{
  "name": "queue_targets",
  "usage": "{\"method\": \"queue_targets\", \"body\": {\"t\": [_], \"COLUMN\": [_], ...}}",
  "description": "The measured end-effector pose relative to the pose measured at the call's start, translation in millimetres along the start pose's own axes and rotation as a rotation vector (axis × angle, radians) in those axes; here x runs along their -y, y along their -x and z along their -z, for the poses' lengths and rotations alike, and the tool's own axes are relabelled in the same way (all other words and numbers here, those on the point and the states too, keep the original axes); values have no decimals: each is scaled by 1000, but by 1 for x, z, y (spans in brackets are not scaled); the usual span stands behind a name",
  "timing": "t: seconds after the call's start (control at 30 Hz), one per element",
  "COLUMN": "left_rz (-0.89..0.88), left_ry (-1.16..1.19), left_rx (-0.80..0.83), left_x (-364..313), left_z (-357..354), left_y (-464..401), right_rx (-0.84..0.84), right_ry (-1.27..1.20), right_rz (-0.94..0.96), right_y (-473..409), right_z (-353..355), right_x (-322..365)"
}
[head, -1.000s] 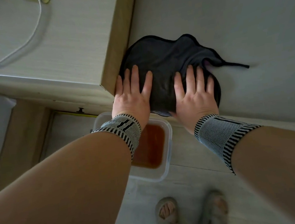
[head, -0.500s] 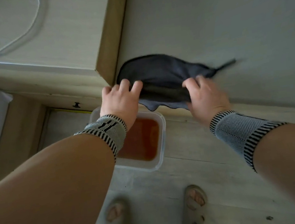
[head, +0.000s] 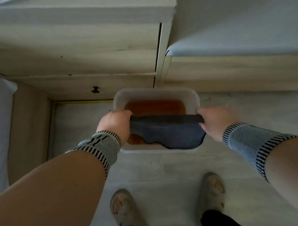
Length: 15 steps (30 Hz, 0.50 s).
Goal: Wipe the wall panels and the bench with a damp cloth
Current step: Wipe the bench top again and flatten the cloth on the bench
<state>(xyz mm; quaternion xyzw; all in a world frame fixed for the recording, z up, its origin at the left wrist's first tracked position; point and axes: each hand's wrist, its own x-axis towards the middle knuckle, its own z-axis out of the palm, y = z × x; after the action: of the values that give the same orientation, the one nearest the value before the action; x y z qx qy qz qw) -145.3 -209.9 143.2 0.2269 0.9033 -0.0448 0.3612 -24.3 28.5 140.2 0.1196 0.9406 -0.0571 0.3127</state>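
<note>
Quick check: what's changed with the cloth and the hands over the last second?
The dark cloth came off the wall panel and now hangs over the tub of brown water. Left hand and right hand, flat on it before, now grip its ends. The tub stayed on the floor.

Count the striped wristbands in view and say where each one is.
2. One wristband is on the left wrist, behind the hand gripping the cloth's left end; the other wristband is on the right wrist. None seems hidden.

Pale wood-grain floor (head: 160, 171), light wooden cabinet (head: 67, 53) with black drawer knob (head: 95, 89), dim light
</note>
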Motion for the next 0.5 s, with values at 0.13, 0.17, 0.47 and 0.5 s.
{"method": "queue_targets", "body": {"t": [0.13, 0.17, 0.47, 0.5], "left_rz": [139, 160, 140, 122], "left_ry": [218, 248, -61, -73], "left_rx": [-82, -126, -34, -94], "left_x": [28, 34, 22, 18], "left_z": [-21, -31, -114, -124], "left_y": [-27, -35, -130, -140], "right_rx": [-132, -138, -106, -156], "right_ry": [-101, -120, -22, 17], "right_rz": [-44, -25, -163, -135], "right_y": [-30, -42, -135, -144], "right_z": [-22, -30, -125, -137], "right_x": [23, 28, 31, 33]}}
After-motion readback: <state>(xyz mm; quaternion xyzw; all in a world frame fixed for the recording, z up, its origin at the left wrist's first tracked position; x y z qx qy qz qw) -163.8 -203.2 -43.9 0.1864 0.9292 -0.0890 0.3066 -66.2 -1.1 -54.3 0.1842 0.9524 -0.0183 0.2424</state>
